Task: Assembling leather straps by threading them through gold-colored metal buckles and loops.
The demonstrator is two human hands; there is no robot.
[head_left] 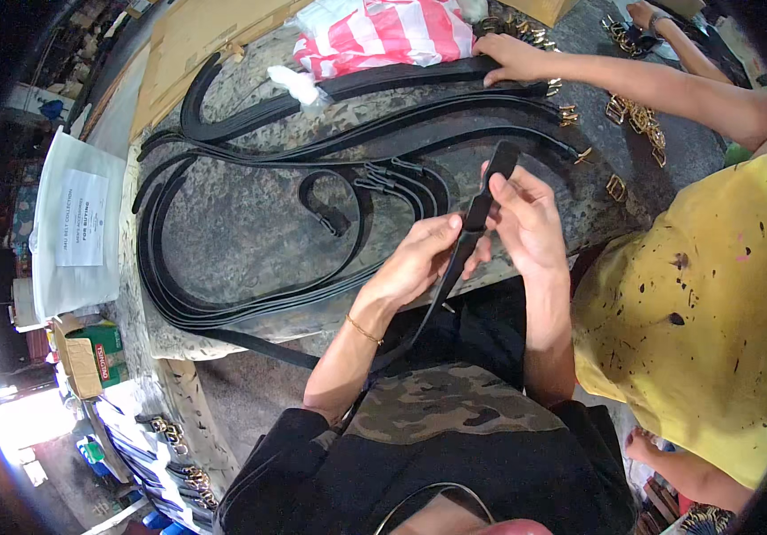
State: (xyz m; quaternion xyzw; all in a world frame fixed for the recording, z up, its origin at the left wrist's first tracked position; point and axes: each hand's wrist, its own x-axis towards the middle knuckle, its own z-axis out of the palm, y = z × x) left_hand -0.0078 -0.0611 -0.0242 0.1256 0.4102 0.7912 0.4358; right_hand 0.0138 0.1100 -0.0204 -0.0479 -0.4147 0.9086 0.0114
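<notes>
- The black belt strap [482, 201] I'm watching is held above the near edge of the stone-topped workbench [250, 232], its far tip standing up and its long tail dropping down toward my lap. I judge that tail the main risk: it hangs free, and its weight could drag the strap through the fingers if the pinch slackens.
- My left hand [415, 263] is curled, thumb and fingers pressed together on the strap just below its middle.
- My right hand [526, 218] is half closed, thumb and forefinger nipping the strap's upper part from the right; the other fingers fan loosely behind it.
- Both hands grip close together, so a twist from one could kink the strap between them, I'd say.
- Further out, the pile of black belts [250, 187] lies looped on the bench; the hanging tail could snag a loop near the bench edge.
- A second person's hand [513, 58] presses flat on belts at the far side, beside brass buckles [638, 116] and a red-and-white striped bag [379, 36]. It's well apart from mine.
</notes>
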